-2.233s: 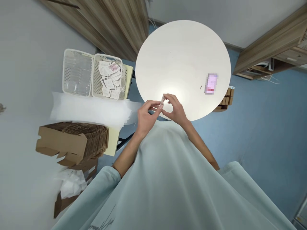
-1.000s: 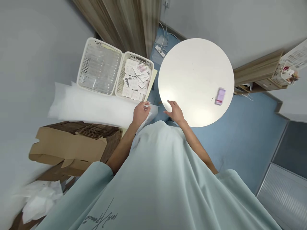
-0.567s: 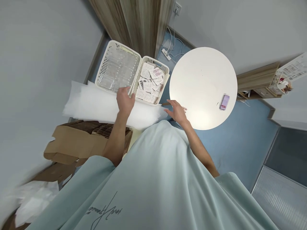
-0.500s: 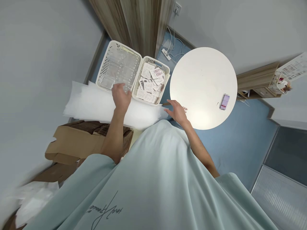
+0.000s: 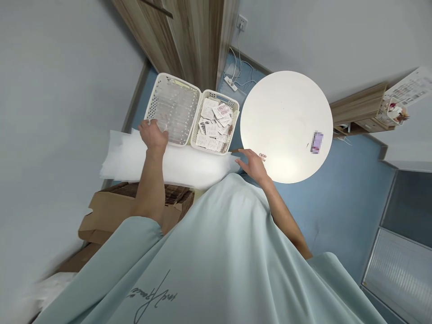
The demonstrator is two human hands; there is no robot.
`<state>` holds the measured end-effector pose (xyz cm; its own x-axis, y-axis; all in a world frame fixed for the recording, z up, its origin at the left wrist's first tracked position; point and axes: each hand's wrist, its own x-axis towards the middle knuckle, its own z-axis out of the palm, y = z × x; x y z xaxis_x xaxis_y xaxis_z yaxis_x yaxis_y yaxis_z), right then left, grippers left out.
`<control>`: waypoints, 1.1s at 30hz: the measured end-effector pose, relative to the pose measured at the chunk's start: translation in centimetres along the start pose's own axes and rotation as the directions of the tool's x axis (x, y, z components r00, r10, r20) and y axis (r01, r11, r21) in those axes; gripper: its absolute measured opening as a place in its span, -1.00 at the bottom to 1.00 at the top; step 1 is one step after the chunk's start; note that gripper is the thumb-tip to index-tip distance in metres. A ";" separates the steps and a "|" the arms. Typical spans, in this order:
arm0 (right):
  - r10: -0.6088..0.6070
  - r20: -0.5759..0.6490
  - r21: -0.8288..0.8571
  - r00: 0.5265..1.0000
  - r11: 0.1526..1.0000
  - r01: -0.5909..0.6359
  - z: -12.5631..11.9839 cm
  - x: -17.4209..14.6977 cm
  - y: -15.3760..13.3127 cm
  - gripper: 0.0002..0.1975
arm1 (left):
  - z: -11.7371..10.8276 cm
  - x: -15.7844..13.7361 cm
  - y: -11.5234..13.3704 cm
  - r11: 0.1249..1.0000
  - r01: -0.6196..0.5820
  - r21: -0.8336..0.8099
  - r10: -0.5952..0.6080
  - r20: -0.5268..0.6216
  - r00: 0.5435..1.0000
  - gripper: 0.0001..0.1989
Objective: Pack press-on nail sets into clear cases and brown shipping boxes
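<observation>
My left hand (image 5: pixel 154 136) is at the near left corner of a white basket (image 5: pixel 151 106), its thumb apart from the bent fingers. Clear plastic boxes (image 5: pixel 177 108) fill that basket; whether my fingertips touch one is hard to see. Adjoining it on the right, a smaller white basket (image 5: pixel 236 100) holds a pile of printed cards (image 5: pixel 212 129). My right hand (image 5: pixel 254 165) hovers by the near left edge of a round white table (image 5: pixel 286 121), thumb and fingers apart, holding nothing. Small reddish pieces (image 5: pixel 262 157) lie on the table beside it.
White foam sheets (image 5: pixel 182 166) lie in front of the baskets, with brown cardboard boxes (image 5: pixel 108 211) nearer me on the left. A blurred purple item (image 5: pixel 316 142) is on the table's right side. A power strip (image 5: pixel 230 83) with cables sits on the floor behind.
My left hand has moved left, from the near middle of the box basket to its near left corner. My right hand stays by the table, and the view has shifted slightly.
</observation>
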<state>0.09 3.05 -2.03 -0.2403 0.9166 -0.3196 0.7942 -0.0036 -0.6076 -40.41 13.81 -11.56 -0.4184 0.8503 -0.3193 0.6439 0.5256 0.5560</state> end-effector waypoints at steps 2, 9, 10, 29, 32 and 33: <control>0.004 -0.003 0.002 1.000 1.000 -0.004 0.1 -0.1 0.0 -0.52 | -0.1 0.4 0.1 1.000 0.000 0.002 0.000 0.016 1.000 -0.39; 0.003 0.007 0.026 1.000 1.000 -0.003 0.2 -0.5 -0.3 -0.57 | -1.3 0.1 1.5 0.998 0.031 0.050 -0.029 -0.050 0.998 -0.14; 0.004 0.005 0.039 1.000 0.999 -0.004 0.1 -0.5 -0.4 -0.58 | -1.5 -0.2 1.9 0.999 0.008 0.033 -0.006 -0.078 0.997 -0.08; 0.070 0.003 0.773 0.998 0.633 -0.047 -5.4 -3.0 2.7 0.08 | 7.4 -20.9 17.4 0.743 -0.135 -0.655 0.539 0.467 0.701 0.01; 0.083 0.032 0.810 0.996 0.581 -0.075 -6.5 -4.9 4.8 0.08 | 8.6 -23.0 18.7 0.733 -0.096 -0.673 0.553 0.507 0.662 0.03; 0.086 0.044 0.828 0.995 0.555 -0.085 -6.8 -5.5 5.7 0.09 | 9.1 -23.7 19.2 0.733 -0.080 -0.676 0.552 0.522 0.651 0.05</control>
<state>9.70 0.74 1.21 -0.1953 0.8943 -0.4026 -0.0010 -0.4107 -0.9118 -12.30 4.04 -0.34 0.4171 0.8575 -0.3013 0.0724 0.2991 0.9515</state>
